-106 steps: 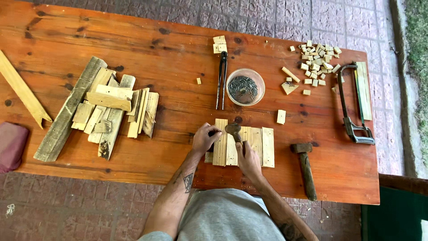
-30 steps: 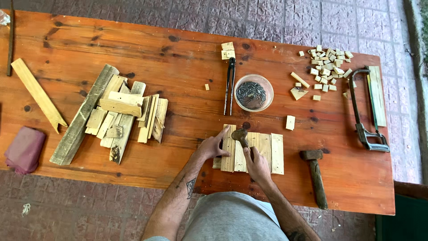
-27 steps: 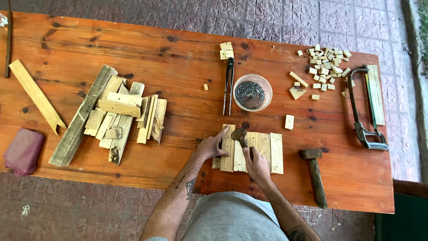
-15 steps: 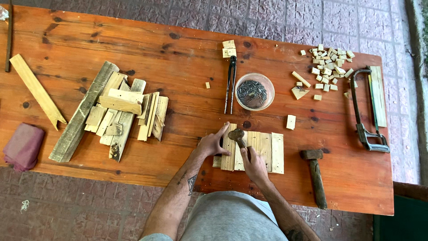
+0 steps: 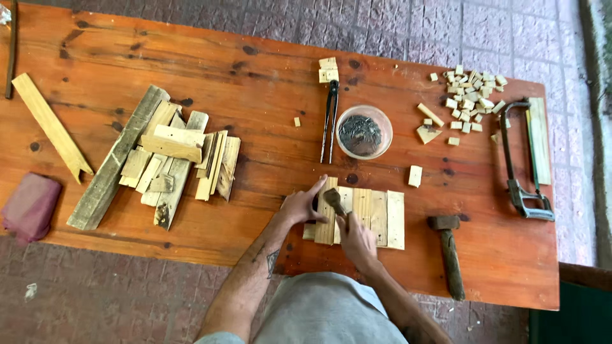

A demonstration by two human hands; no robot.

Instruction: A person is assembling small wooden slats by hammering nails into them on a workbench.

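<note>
Row of pale wooden slats [image 5: 376, 216] laid side by side near front edge of wooden table [image 5: 268, 83]. Left hand [image 5: 303, 205] pressed on slats at 9 o'clock end, fingers extended, close together. Small hammer [image 5: 333, 199] gripped by right hand [image 5: 357, 239], fingers curled around handle, head over slats. Bowl of nails [image 5: 363, 132] at 12 o'clock from slats; pincers [image 5: 330, 121] just beside bowl at 9 o'clock. Mallet [image 5: 449, 251] at 3 o'clock; scrap-wood pile [image 5: 166, 159] at 9 o'clock, well apart.
</note>
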